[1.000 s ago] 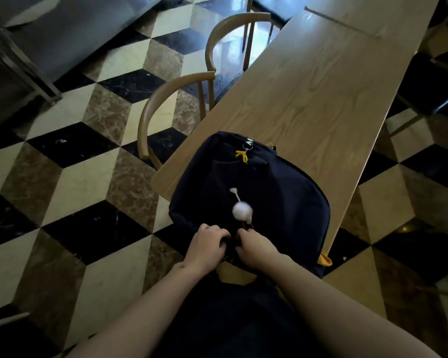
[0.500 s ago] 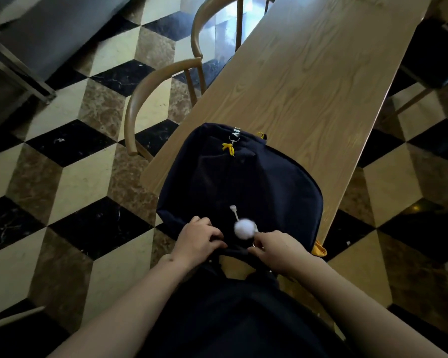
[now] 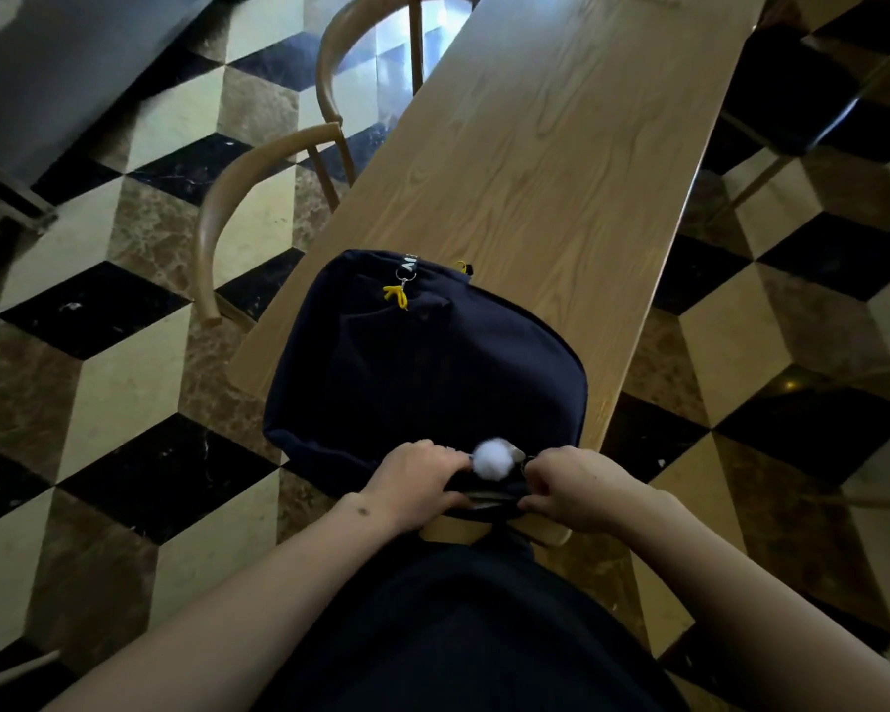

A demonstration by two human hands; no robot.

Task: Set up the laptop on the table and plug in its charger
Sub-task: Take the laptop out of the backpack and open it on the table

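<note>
A dark navy backpack [image 3: 422, 372] lies flat on the near end of a long wooden table [image 3: 551, 146]. A white pompom [image 3: 492, 457] hangs at its near edge, and a yellow zipper tag [image 3: 397, 295] sits near its far end. My left hand [image 3: 414, 477] grips the bag's near edge left of the pompom. My right hand [image 3: 571, 485] pinches the edge to the pompom's right, and a narrow gap shows in the fabric between them. No laptop or charger is visible.
Two wooden chairs with curved backs [image 3: 237, 197] stand along the table's left side. A dark chair [image 3: 787, 95] stands at the right. The floor is checkered marble in black, cream and brown [image 3: 99, 352]. A grey counter [image 3: 47, 59] fills the upper left.
My hands have moved apart along the bag's near edge, the right one sliding rightward. The pompom has shifted down between them. The view has tipped slightly toward the table.
</note>
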